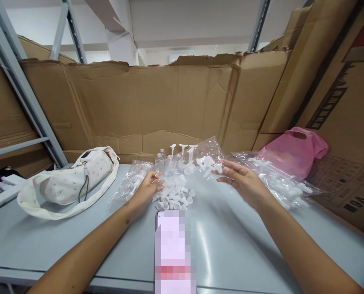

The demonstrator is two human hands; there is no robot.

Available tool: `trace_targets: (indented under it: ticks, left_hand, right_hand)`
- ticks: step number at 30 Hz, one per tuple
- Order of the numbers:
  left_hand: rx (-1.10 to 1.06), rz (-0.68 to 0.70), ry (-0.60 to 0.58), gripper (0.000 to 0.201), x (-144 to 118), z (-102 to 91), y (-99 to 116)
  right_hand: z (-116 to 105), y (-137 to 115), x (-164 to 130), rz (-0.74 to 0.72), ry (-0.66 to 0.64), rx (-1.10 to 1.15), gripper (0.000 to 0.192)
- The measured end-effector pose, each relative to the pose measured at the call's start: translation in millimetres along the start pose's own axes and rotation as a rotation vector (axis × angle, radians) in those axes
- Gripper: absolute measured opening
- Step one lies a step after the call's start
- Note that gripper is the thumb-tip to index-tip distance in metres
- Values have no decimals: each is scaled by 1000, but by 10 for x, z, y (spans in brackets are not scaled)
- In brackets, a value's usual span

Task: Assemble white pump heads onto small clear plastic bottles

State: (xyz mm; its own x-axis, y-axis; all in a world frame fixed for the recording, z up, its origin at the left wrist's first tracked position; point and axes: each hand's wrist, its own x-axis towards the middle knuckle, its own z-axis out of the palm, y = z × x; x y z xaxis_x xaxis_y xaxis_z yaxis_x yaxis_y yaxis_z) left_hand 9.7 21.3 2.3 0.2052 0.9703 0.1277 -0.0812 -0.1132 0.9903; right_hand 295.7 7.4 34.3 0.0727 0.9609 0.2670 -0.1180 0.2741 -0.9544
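Pale grey surface (246,245), torn cardboard sheets (145,102) walling it at 12 o'clock, metal rack posts at 10. Loose pile of small white plastic caps (176,196) at centre. Left hand (147,190), fingers curled, rests at the pile's 9 o'clock edge; can't tell what it grips. Right hand (241,181) half open, fingertips touching a clear bag of white parts (209,161). Small bottles with pumps (177,161) at 12. Floral pouch (74,179) at 9, pink bag (294,151) at 2, phone (175,249) at 6.
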Motion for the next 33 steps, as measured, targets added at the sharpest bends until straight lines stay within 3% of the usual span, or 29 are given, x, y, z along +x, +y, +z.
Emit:
trace_targets:
  ticks: [9, 15, 19, 27, 33]
  left_hand:
    - [45, -4, -15, 28, -2, 48, -51]
    - [235, 58, -90, 17, 29, 14, -127]
    - [369, 97, -42, 19, 28, -1, -158]
    - [758, 226, -31, 28, -25, -23, -159]
    - [908, 302, -50, 24, -29, -15, -163]
  right_hand:
    - [55, -23, -33, -69, 4, -110, 45]
    - [86, -39, -61, -124, 35, -179, 53]
    - [63, -24, -50, -151, 42, -164, 54]
    - [12, -9, -26, -252, 87, -74, 30]
    - [10, 12, -7, -286, 140, -22, 23]
